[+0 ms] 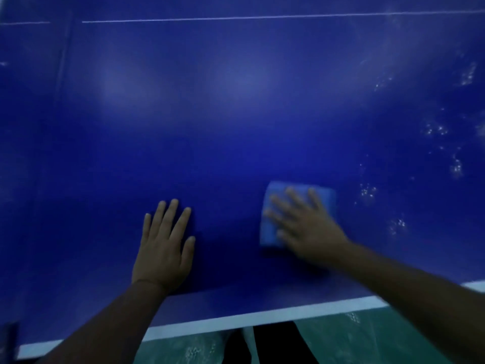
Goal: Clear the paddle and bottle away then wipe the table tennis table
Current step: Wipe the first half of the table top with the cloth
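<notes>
Blue table (236, 114), cloth (273, 227) under right hand (307, 232), left hand (162, 248) beside.

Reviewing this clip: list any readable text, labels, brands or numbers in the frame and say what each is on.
None readable.
Table tennis table: only white lines, no lettering.
Blue cloth under the right hand: no tag or print visible, and it is blurred.
Left hand: flat on the table, nothing written nearby.

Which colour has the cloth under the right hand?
Light blue cloth, paler than the table; head view.

Head-worn view, steeply downward and close over the blue table (236, 114).
</notes>
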Available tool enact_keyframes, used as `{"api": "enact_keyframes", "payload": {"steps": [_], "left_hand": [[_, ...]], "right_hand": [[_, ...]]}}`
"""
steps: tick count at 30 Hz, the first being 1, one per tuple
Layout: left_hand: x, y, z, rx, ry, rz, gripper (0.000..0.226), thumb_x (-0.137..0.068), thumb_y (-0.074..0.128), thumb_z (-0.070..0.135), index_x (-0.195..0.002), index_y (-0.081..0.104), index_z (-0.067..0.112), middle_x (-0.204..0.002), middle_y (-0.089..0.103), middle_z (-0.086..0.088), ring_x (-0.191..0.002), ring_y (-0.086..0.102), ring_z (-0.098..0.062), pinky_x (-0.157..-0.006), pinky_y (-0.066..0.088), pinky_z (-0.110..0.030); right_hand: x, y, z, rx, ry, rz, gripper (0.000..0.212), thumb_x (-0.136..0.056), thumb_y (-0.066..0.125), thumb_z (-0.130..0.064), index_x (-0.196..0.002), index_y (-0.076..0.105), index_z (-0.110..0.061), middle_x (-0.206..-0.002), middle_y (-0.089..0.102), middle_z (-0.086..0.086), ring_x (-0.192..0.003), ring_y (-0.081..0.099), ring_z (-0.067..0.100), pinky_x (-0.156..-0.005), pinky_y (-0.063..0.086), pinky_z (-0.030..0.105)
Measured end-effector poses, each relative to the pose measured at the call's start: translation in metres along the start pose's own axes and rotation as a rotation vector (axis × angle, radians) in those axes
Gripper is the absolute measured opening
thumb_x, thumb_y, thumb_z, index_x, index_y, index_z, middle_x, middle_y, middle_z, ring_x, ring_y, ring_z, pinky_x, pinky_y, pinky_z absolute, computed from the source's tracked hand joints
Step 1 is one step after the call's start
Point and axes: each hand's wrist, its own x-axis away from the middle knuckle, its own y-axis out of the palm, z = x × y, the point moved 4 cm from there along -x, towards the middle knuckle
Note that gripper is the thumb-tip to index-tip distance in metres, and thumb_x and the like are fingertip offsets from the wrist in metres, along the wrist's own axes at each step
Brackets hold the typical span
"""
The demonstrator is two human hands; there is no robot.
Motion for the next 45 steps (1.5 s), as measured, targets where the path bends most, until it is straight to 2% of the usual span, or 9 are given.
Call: {"api": "enact_keyframes", "payload": {"steps": [6,11,14,22,29,35,38,43,45], "left_hand": [[0.001,0.0,-0.001,0.014,-0.015,-0.001,0.066,-0.097,0.023,0.046,-0.151,0.039,0.011,-0.162,0.023,-0.013,-0.152,0.009,-0.03,-0.123,0.003,-0.051],[0.001,0.002,-0.002,0.017,-0.037,-0.008,0.068,-0.097,0.016,0.049,-0.154,0.033,0.015,-0.164,0.016,-0.009,-0.153,0.001,-0.025,-0.123,0.001,-0.049],[0.001,0.003,-0.002,0.012,-0.036,-0.008,0.069,-0.097,0.013,0.049,-0.154,0.032,0.016,-0.165,0.015,-0.008,-0.153,-0.001,-0.025,-0.123,0.0,-0.049],[0.001,0.003,-0.002,-0.002,-0.031,-0.001,0.069,-0.097,0.013,0.048,-0.154,0.031,0.014,-0.164,0.017,-0.01,-0.153,0.001,-0.028,-0.123,-0.002,-0.049],[0.002,0.002,-0.002,0.006,-0.029,0.014,0.07,-0.095,0.015,0.046,-0.153,0.033,0.012,-0.163,0.019,-0.013,-0.152,0.004,-0.03,-0.123,0.0,-0.05],[0.002,0.003,-0.001,-0.003,-0.03,0.013,0.066,-0.097,0.018,0.045,-0.153,0.032,0.013,-0.163,0.019,-0.013,-0.152,0.003,-0.03,-0.123,-0.002,-0.049],[0.002,0.003,0.0,-0.008,-0.03,0.017,0.066,-0.097,0.019,0.045,-0.153,0.033,0.012,-0.163,0.02,-0.014,-0.152,0.004,-0.031,-0.123,0.0,-0.05],[0.004,0.002,0.001,-0.029,-0.037,0.022,0.066,-0.097,0.019,0.044,-0.153,0.032,0.012,-0.163,0.02,-0.014,-0.152,0.005,-0.031,-0.123,0.001,-0.051],[0.004,0.002,0.001,-0.046,-0.038,0.027,0.067,-0.096,0.019,0.044,-0.153,0.032,0.012,-0.162,0.02,-0.015,-0.152,0.006,-0.032,-0.123,0.003,-0.052]], "right_hand": [[-0.011,-0.022,0.103,-0.197,1.019,0.062,0.056,-0.104,0.019,-0.048,-0.158,0.015,-0.034,-0.167,0.005,-0.006,-0.153,0.001,0.027,-0.119,0.002,0.061],[-0.001,0.004,-0.087,-0.099,0.453,0.056,0.052,-0.103,0.027,-0.046,-0.152,0.036,-0.029,-0.163,0.027,0.002,-0.15,0.019,0.034,-0.117,0.009,0.064],[0.043,0.01,-0.099,-0.082,0.248,0.0,0.051,-0.1,0.033,-0.046,-0.148,0.043,-0.03,-0.159,0.036,0.002,-0.147,0.03,0.035,-0.115,0.017,0.064],[0.055,-0.003,0.009,-0.236,1.319,0.066,0.056,-0.104,0.019,-0.047,-0.158,0.013,-0.035,-0.167,0.001,-0.006,-0.153,-0.003,0.028,-0.118,0.001,0.063],[0.033,0.014,-0.148,-0.123,0.433,0.017,0.053,-0.1,0.032,-0.048,-0.15,0.039,-0.033,-0.162,0.029,-0.001,-0.15,0.021,0.032,-0.117,0.013,0.064],[0.154,0.005,0.018,-0.178,1.221,-0.025,0.064,-0.098,0.009,-0.053,-0.158,0.016,-0.033,-0.167,0.004,-0.003,-0.153,0.004,0.029,-0.118,0.006,0.062],[0.125,0.002,0.01,-0.252,1.476,0.05,0.057,-0.103,0.016,-0.047,-0.159,0.01,-0.033,-0.167,0.0,-0.004,-0.153,-0.001,0.029,-0.118,0.003,0.065],[0.065,0.015,-0.11,-0.097,0.592,-0.021,0.054,-0.103,0.022,-0.048,-0.154,0.03,-0.031,-0.164,0.023,0.0,-0.152,0.015,0.033,-0.118,0.008,0.063],[0.091,0.016,-0.081,-0.088,0.548,-0.076,0.057,-0.102,0.018,-0.05,-0.155,0.027,-0.033,-0.164,0.021,-0.001,-0.152,0.012,0.03,-0.119,0.01,0.061]]}}
